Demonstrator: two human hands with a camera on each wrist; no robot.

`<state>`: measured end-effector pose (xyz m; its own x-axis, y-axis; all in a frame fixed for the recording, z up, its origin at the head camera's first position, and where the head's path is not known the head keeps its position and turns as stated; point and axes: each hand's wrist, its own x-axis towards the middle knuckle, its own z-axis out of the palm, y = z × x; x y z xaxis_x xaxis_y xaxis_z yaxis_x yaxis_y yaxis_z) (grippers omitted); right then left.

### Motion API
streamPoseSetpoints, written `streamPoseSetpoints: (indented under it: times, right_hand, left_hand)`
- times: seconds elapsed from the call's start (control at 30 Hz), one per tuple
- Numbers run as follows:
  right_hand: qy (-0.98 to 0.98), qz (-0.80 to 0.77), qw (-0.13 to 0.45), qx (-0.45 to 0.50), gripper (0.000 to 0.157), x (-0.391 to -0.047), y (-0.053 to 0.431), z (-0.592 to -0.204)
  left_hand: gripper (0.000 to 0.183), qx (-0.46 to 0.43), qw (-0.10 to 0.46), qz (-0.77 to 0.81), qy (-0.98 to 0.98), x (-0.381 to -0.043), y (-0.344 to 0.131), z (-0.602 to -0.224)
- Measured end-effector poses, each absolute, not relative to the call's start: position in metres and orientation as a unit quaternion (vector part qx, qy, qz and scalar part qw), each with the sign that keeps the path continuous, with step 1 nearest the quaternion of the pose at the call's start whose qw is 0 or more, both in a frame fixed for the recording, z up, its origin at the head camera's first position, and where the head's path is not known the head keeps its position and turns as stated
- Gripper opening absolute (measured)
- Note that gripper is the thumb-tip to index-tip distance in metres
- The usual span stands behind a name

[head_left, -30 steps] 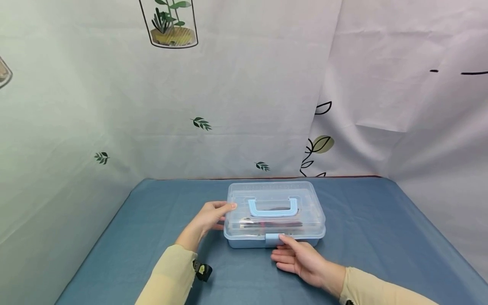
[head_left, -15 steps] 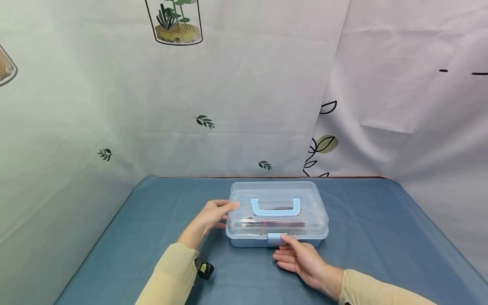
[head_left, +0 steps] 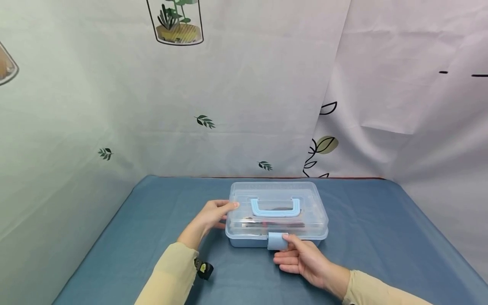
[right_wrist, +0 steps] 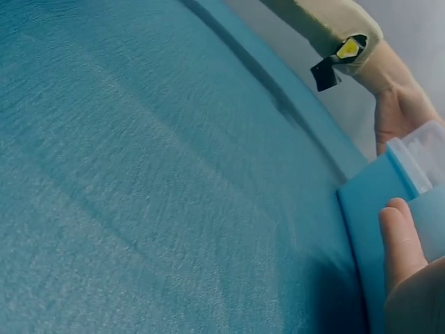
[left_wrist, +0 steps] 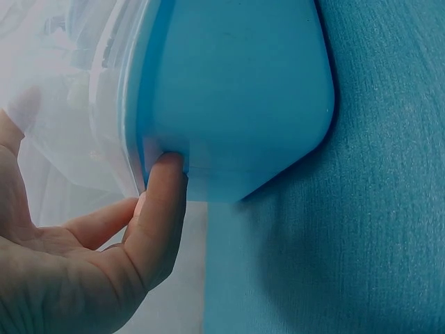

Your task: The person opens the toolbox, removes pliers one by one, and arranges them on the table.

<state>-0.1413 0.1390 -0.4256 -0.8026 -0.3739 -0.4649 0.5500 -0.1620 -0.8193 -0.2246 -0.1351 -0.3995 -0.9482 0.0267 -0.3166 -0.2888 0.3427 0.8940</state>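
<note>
A plastic storage box (head_left: 244, 243) with a pale blue base sits on the table, its clear lid (head_left: 274, 189) down and a light blue handle (head_left: 276, 213) lying on top. Thin dark items (head_left: 282, 224) show blurred through the lid. At the box's left end, my left hand (head_left: 209, 218) grips it, thumb over the lid edge; the left wrist view shows fingers (left_wrist: 164, 202) against the blue side, under the lid rim. My right hand (head_left: 305, 260) pinches the front latch (head_left: 276, 241), thumb on its outer face and a finger behind. The latch tilts out from the box front.
A blue cloth (head_left: 152, 237) covers the table. Pale printed curtains (head_left: 244, 84) hang behind and along both sides. A black strap with a small yellow-marked device (head_left: 204, 268) sits at the left sleeve.
The latch has swung outward from the box front, with my right thumb and finger on it. My left hand keeps its place on the box. The view has shifted slightly.
</note>
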Motion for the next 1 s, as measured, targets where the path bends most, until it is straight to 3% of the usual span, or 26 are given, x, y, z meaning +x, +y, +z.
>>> streamPoseSetpoints:
  times: [0.23,0.53,0.63,0.87,1.0]
  right_hand:
    - [0.574,-0.751,0.320,0.064,0.084,-0.1383,0.1424,-0.4251]
    - [0.579,-0.743,0.331,0.046,0.090,-0.1390,0.1455,-0.4203]
    - [0.575,-0.747,0.329,0.056,0.085,-0.1397,0.1450,-0.4201]
    - [0.561,-0.761,0.317,0.076,0.049,-0.1380,0.1435,-0.4215]
    - [0.576,-0.754,0.306,0.074,0.047,-0.1367,0.1432,-0.4219]
  left_hand:
    - [0.087,-0.079,0.140,0.566,0.809,-0.2237,-0.1345,-0.4025]
    - [0.085,-0.075,0.137,0.570,0.807,-0.2236,-0.1351,-0.4013]
    - [0.084,-0.073,0.138,0.574,0.804,-0.2239,-0.1348,-0.4018]
    - [0.086,-0.079,0.141,0.571,0.805,-0.2243,-0.1344,-0.4024]
    - [0.087,-0.082,0.139,0.573,0.804,-0.2256,-0.1348,-0.4015]
